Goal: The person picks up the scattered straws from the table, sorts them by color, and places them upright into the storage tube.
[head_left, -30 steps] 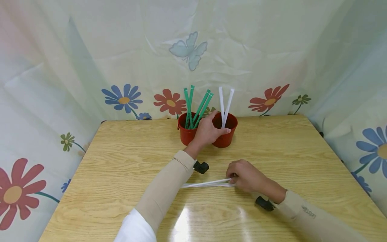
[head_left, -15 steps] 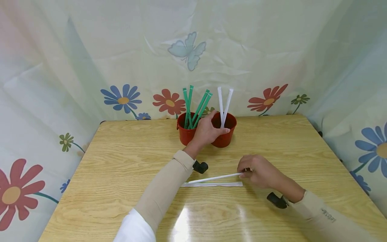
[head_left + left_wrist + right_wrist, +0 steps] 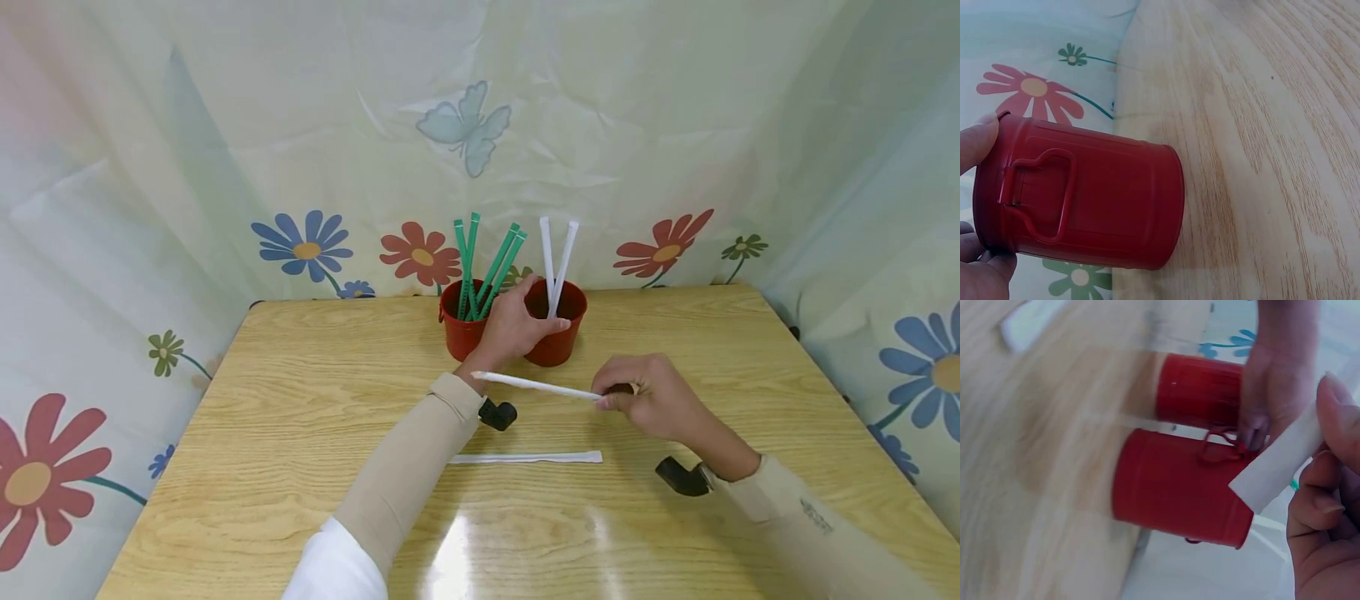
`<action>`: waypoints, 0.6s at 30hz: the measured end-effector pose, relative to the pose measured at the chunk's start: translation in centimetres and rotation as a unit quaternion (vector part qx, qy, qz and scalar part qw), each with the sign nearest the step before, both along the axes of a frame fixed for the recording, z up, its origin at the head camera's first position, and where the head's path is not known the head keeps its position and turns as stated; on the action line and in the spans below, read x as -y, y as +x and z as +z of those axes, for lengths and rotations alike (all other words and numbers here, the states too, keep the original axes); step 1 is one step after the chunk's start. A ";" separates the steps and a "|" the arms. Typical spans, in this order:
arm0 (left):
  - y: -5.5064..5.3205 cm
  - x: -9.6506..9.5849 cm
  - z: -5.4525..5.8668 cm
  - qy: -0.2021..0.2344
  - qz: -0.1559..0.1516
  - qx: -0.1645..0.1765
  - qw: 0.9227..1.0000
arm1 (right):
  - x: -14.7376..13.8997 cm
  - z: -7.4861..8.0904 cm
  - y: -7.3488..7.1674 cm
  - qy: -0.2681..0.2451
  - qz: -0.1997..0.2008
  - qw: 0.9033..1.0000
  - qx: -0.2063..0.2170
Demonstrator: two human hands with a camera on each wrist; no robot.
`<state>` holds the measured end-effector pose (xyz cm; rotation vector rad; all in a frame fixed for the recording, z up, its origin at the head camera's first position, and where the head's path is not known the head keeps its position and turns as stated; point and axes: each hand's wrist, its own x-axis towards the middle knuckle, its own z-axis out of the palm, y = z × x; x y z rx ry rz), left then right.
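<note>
My left hand (image 3: 517, 325) holds the right-hand red metal bucket (image 3: 558, 343) by its rim, thumb and fingers spread across it. Two white paper-wrapped straws (image 3: 565, 262) stand in that bucket, crossing low down. My right hand (image 3: 648, 396) pinches one end of another white paper-wrapped straw (image 3: 536, 386) in the air, in front of the buckets. In the right wrist view, the flat end of its wrapper (image 3: 1266, 478) juts past thumb and fingers. One more white wrapped straw (image 3: 532, 457) lies flat on the table, its left end hidden behind my left forearm.
A second red bucket (image 3: 461, 340) stands close on the left, with several green wrapped straws (image 3: 498, 267) leaning in it. Both buckets are near the back edge of the wooden table (image 3: 315, 375). A flowered curtain (image 3: 360, 150) hangs behind.
My right hand has lifted one straw off the table, moving right and then up and away. The other straw stays lying there. My left hand has kept its place on the bucket.
</note>
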<state>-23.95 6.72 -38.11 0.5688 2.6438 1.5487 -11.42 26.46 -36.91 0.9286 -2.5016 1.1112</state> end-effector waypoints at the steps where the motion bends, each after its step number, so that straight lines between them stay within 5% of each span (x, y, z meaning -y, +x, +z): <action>1: 0.0 0.0 0.0 -0.001 -0.001 -0.004 1.000 | 0.1 0.2 -0.2 -0.010 -0.006 1.000 0.001; 9: -0.3 0.1 -0.2 0.008 -0.020 -0.051 0.998 | 1.0 1.4 -2.0 -0.086 -0.039 0.995 0.013; 18: -0.1 0.0 -0.1 -0.009 0.001 -0.021 1.000 | 1.7 2.6 -3.5 -0.127 -0.102 0.986 0.045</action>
